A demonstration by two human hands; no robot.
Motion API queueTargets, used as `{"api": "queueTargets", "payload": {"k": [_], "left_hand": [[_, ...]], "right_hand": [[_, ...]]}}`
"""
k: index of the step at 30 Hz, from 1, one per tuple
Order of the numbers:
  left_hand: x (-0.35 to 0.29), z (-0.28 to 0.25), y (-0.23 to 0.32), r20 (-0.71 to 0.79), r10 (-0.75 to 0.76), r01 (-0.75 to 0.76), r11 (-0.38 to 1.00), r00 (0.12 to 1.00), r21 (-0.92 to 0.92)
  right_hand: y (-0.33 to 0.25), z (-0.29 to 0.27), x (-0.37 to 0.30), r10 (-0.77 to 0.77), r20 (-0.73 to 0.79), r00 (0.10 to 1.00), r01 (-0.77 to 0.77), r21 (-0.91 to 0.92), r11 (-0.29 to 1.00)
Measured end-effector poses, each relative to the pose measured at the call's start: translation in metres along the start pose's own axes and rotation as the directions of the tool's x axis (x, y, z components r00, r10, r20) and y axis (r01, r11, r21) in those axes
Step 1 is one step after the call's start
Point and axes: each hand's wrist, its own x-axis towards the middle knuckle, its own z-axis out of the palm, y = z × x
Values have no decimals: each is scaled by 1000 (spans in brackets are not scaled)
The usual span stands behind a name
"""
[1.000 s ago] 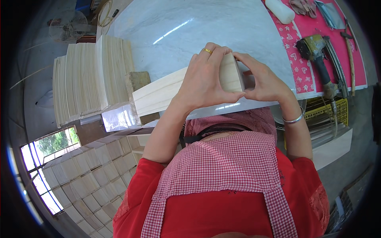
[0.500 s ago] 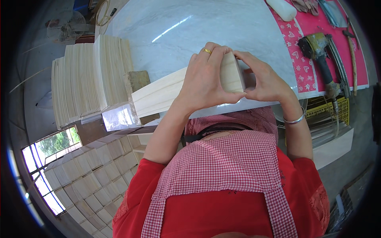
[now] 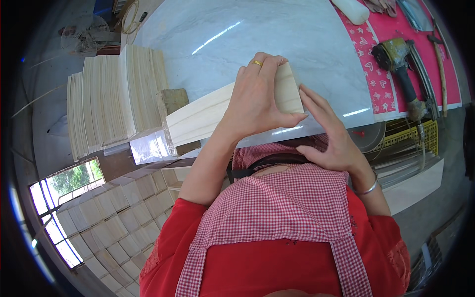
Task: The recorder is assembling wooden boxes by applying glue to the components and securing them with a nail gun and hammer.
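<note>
Pale wooden boards point(image 3: 200, 113), seemingly several pressed together into a long block, lie on the grey marbled tabletop point(image 3: 213, 59). My left hand point(image 3: 255, 99), with a gold ring, is closed across their right end, thumb on the near edge and fingers over the far edge. Their left end meets a rough wooden block point(image 3: 173, 100). My right hand point(image 3: 331, 133), with a silver bangle above it, is apart from the boards, just right of and nearer than their end. Its fingers and thumb are spread, with nothing between them.
Stacked thin boards point(image 3: 111, 96) stand at the table's left. On a pink patterned cloth point(image 3: 373, 64) at right lie a nail gun point(image 3: 403, 74), a hammer point(image 3: 439, 74) and a white bottle point(image 3: 352, 11). A yellow crate point(image 3: 425, 136) sits below. Wooden boxes point(image 3: 116, 213) are piled at lower left.
My right hand has come away from the right end of the boards, moving nearer to my body and opening. My left hand keeps its hold, and the boards stay about where they were.
</note>
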Motion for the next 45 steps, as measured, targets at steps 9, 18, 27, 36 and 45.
{"api": "queueTargets", "payload": {"k": [9, 18, 27, 36, 45], "left_hand": [[0, -4, 2, 19, 33, -32, 999, 999, -10], [1, 0, 0, -8, 25, -25, 999, 1000, 38], [1, 1, -1, -10, 22, -21, 999, 1000, 37], [3, 2, -2, -25, 40, -39, 999, 999, 35], [4, 2, -1, -15, 30, -30, 999, 999, 26]], "right_hand": [[25, -31, 40, 13, -94, 996, -1, 131, 991], [73, -15, 95, 177, 225, 958, -260, 424, 867], [74, -5, 94, 173, 150, 973, -228, 566, 792], [81, -5, 89, 176, 137, 975, -223, 558, 800], [60, -26, 53, 114, 54, 992, -125, 325, 938]]}}
